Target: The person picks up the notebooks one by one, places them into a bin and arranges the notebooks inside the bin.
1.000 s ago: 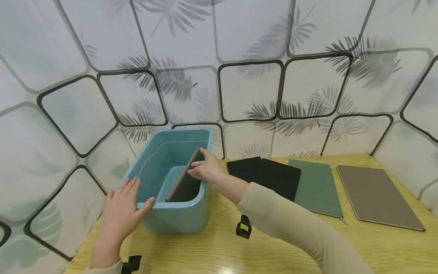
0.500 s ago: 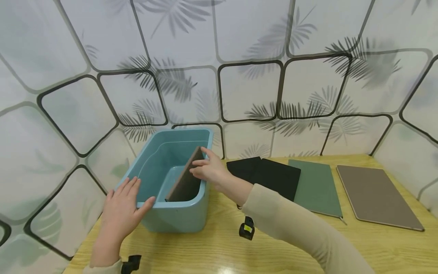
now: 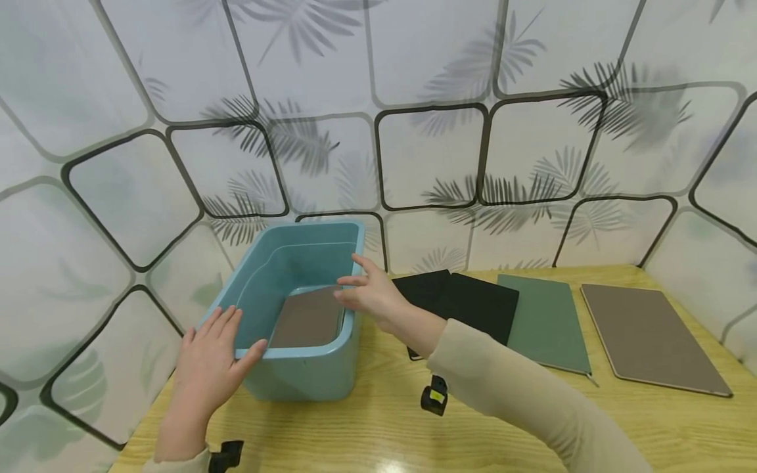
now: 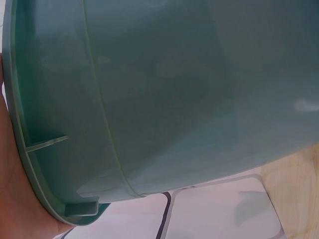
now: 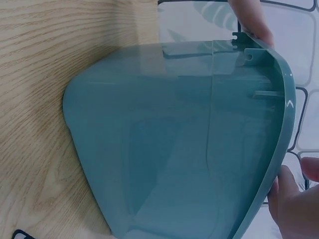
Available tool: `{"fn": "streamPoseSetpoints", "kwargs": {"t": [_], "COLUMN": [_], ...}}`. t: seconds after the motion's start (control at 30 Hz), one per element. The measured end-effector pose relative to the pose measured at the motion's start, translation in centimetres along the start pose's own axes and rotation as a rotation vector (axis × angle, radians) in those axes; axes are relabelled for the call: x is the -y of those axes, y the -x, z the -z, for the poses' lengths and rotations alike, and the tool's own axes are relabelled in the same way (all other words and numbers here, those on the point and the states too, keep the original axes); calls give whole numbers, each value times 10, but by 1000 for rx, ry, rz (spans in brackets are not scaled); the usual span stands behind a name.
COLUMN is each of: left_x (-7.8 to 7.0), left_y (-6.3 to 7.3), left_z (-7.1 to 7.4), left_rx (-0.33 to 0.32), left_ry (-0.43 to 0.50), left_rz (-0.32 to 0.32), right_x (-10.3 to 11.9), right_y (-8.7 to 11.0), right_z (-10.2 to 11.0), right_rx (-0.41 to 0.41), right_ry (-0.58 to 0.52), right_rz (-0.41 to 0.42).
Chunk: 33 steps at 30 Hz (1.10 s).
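A blue-green plastic bin (image 3: 301,381) stands on the wooden table. Inside it lies a brown, notebook-like flat cover (image 3: 307,318), down on the bottom. My left hand (image 3: 209,358) rests on the bin's near left rim, fingers straight and thumb spread along the front edge. Over the right rim hovers my right hand (image 3: 378,295), its fingers loosely extended above the brown cover and holding nothing. The left wrist view shows mostly the bin's outer wall (image 4: 164,99). In the right wrist view, my right hand (image 5: 299,209) is at the rim.
Right of the bin lie black flat covers (image 3: 481,305), partly behind my right forearm. Beyond them are a green notebook (image 3: 547,322) with a ribbon end and another brown notebook (image 3: 653,338). A patterned curtain-like wall (image 3: 432,157) closes off the back and sides.
The brown cover, leaning upright against the bin's right side before, now lies flat inside. My right hand has come off it and shifted slightly right. The left hand has stayed put.
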State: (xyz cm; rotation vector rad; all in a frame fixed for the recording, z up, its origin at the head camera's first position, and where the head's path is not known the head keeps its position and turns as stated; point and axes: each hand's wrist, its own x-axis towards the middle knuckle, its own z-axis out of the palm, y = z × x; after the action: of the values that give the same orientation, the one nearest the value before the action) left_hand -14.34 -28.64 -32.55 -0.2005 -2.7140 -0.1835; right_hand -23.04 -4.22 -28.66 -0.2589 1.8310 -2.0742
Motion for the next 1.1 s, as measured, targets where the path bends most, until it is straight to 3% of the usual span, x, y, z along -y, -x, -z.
{"fn": "streamPoseSetpoints", "kwargs": {"t": [0.6,1.1], "left_x": [-2,-2], "left_y": [-1,-1], "left_z": [1,2], "left_rx": [10,3], "left_ry": [-3,-6], "left_rz": [-9,-15], "right_x": [1,-6], "right_y": [8,24], "right_z": [26,62], "right_rx": [-10,-9], "right_ry": [-20,-26], "right_rz": [28,49]}}
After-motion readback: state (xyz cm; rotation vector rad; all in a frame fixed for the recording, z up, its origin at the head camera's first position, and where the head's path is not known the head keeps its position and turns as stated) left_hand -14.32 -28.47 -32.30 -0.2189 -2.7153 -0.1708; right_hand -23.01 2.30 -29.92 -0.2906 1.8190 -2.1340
